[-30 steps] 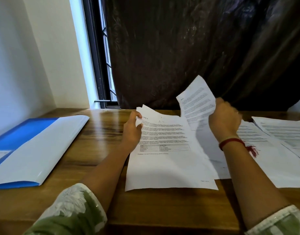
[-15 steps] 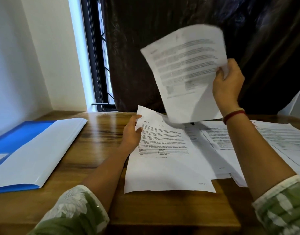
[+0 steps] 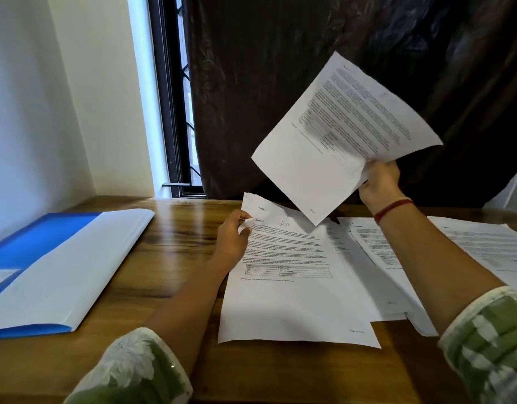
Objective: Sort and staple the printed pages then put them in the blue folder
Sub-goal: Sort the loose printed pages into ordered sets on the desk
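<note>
Fingers (image 3: 381, 167) of the right hand (image 3: 379, 183) pinch one printed page (image 3: 344, 126) aloft; the left hand (image 3: 232, 237) grips the stack (image 3: 286, 298) corner on the surface (image 3: 175, 243). The blue folder (image 3: 38, 243) lies open, well left.

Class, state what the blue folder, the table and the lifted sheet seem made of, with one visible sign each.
Blue folder: likely plastic, smooth, faint sheen. Table: wood or veneer, glossy; grain and reflections show. Lifted sheet: thin matte paper, edges curling.
</note>
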The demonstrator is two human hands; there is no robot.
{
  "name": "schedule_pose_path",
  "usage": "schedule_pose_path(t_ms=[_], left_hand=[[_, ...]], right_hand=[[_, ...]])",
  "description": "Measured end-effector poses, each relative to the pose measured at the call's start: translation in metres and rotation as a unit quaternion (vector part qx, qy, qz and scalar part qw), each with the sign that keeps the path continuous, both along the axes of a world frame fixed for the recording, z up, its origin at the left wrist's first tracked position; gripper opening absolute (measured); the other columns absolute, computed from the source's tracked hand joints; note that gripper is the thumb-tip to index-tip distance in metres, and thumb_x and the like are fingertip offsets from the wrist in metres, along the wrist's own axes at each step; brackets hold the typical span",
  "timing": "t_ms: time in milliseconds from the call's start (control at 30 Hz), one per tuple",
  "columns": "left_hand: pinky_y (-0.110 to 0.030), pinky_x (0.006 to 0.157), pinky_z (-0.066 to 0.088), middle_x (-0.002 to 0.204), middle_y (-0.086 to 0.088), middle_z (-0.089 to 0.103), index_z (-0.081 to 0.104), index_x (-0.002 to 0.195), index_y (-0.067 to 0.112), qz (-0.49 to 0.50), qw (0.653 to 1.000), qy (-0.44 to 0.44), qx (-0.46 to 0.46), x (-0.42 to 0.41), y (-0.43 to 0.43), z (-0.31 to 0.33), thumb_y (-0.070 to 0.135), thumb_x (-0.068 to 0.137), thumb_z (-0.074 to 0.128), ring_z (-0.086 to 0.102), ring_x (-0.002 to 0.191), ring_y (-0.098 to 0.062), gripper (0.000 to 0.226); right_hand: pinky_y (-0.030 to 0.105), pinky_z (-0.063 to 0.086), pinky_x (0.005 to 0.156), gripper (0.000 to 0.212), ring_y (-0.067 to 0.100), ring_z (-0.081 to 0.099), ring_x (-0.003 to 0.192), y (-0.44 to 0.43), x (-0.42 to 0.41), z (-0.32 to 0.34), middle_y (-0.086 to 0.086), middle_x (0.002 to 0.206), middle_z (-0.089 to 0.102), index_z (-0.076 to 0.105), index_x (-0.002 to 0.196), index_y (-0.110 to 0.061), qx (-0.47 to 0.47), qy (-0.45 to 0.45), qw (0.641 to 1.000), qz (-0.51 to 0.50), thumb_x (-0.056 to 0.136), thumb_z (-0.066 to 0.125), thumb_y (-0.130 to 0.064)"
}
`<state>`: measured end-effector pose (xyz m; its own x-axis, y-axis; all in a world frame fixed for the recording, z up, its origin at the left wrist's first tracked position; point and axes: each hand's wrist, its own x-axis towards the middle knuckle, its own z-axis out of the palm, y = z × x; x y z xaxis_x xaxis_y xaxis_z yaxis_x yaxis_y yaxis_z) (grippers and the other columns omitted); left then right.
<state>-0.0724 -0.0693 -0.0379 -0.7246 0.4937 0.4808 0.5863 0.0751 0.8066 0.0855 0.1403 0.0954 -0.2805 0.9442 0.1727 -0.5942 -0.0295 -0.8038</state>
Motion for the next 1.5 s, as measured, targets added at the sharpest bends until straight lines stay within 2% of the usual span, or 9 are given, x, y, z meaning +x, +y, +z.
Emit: schedule_pose_path(t_ms=[100, 233, 367, 633, 900, 1067, 1167, 1367, 1500], left_hand=[[-0.008, 0.061, 0.038, 0.097, 0.001, 0.059, 0.055, 0.093, 0.016, 0.011, 1.0, 0.004, -0.019, 0.0, 0.0, 0.001, 0.003, 0.09, 0.063, 0.053, 0.09, -0.011, 0.015], [-0.01, 0.065, 0.038, 0.091, 0.007, 0.058, 0.058, 0.087, 0.017, -0.012, 0.999, -0.014, -0.036, -0.002, -0.001, 0.001, 0.008, 0.082, 0.074, 0.051, 0.084, -0.004, 0.019], [-0.022, 0.074, 0.045, 0.103, -0.006, 0.069, 0.07, 0.099, 0.007, -0.046, 0.997, -0.007, -0.054, -0.008, 0.002, -0.002, 0.006, 0.081, 0.075, 0.061, 0.092, -0.016, 0.019], [-0.021, 0.058, 0.057, 0.104, -0.012, 0.066, 0.065, 0.071, 0.009, -0.157, 0.981, -0.113, -0.017, -0.002, -0.005, 0.009, -0.016, 0.086, 0.057, 0.066, 0.08, -0.017, 0.031], [-0.027, 0.062, 0.059, 0.114, -0.009, 0.064, 0.062, 0.073, 0.005, -0.198, 0.966, -0.164, -0.012, -0.002, -0.009, 0.011, -0.018, 0.089, 0.052, 0.066, 0.092, -0.019, 0.03], [-0.027, 0.06, 0.059, 0.12, -0.017, 0.062, 0.06, 0.073, 0.004, -0.205, 0.958, -0.199, 0.028, -0.003, -0.009, 0.013, -0.025, 0.083, 0.052, 0.065, 0.094, -0.025, 0.031], [-0.025, 0.056, 0.057, 0.116, -0.016, 0.064, 0.06, 0.074, 0.004, -0.201, 0.959, -0.196, 0.041, -0.001, -0.012, 0.013, -0.025, 0.082, 0.053, 0.066, 0.086, -0.022, 0.031], [-0.032, 0.063, 0.058, 0.118, -0.016, 0.065, 0.062, 0.075, 0.005, -0.191, 0.962, -0.191, 0.027, -0.004, -0.01, 0.011, -0.021, 0.082, 0.057, 0.066, 0.093, -0.028, 0.028], [-0.034, 0.064, 0.057, 0.118, -0.016, 0.065, 0.062, 0.076, 0.005, -0.183, 0.965, -0.188, 0.02, -0.005, -0.009, 0.011, -0.018, 0.084, 0.058, 0.065, 0.098, -0.032, 0.024]], right_hand=[[0.044, 0.055, 0.091, 0.041, 0.022, 0.064, 0.102, 0.009, -0.006, -0.006, 0.008, 0.117, 0.063, 0.051, 0.132, -0.013, -0.026, -0.007, 0.999, 0.033, 0.094, 0.047, 0.003], [0.045, 0.055, 0.089, 0.043, 0.025, 0.064, 0.105, 0.012, -0.011, -0.008, 0.009, 0.121, 0.063, 0.052, 0.131, -0.014, -0.038, -0.027, 0.998, 0.042, 0.092, 0.044, 0.003], [0.047, 0.056, 0.087, 0.042, 0.026, 0.065, 0.107, 0.021, -0.018, -0.009, 0.009, 0.119, 0.065, 0.054, 0.129, -0.016, -0.039, -0.032, 0.997, 0.05, 0.092, 0.044, 0.001], [0.028, 0.053, 0.075, 0.032, 0.017, 0.062, 0.101, 0.016, -0.019, 0.023, 0.003, 0.111, 0.066, 0.061, 0.109, -0.02, 0.083, -0.049, 0.993, 0.063, 0.094, 0.044, 0.002], [0.025, 0.053, 0.068, 0.028, 0.013, 0.064, 0.093, 0.031, -0.015, 0.03, -0.002, 0.1, 0.066, 0.061, 0.102, -0.023, 0.096, -0.014, 0.994, 0.053, 0.096, 0.045, -0.001], [0.04, 0.049, 0.097, 0.04, 0.026, 0.059, 0.105, 0.049, -0.016, 0.003, 0.009, 0.116, 0.061, 0.053, 0.126, -0.01, 0.102, -0.134, 0.983, 0.077, 0.092, 0.046, 0.009], [0.042, 0.048, 0.095, 0.035, 0.025, 0.059, 0.103, 0.05, -0.013, -0.007, 0.008, 0.118, 0.062, 0.056, 0.124, -0.01, 0.136, -0.244, 0.958, 0.072, 0.093, 0.05, 0.004], [0.033, 0.05, 0.077, 0.028, 0.017, 0.059, 0.083, 0.057, 0.005, 0.013, -0.002, 0.09, 0.064, 0.059, 0.107, -0.015, -0.016, 0.009, 1.0, -0.015, 0.103, 0.035, -0.03], [0.03, 0.053, 0.087, 0.03, 0.019, 0.062, 0.094, 0.062, 0.013, 0.027, 0.0, 0.097, 0.065, 0.057, 0.125, -0.011, -0.039, 0.025, 0.998, -0.038, 0.102, 0.038, -0.016]])
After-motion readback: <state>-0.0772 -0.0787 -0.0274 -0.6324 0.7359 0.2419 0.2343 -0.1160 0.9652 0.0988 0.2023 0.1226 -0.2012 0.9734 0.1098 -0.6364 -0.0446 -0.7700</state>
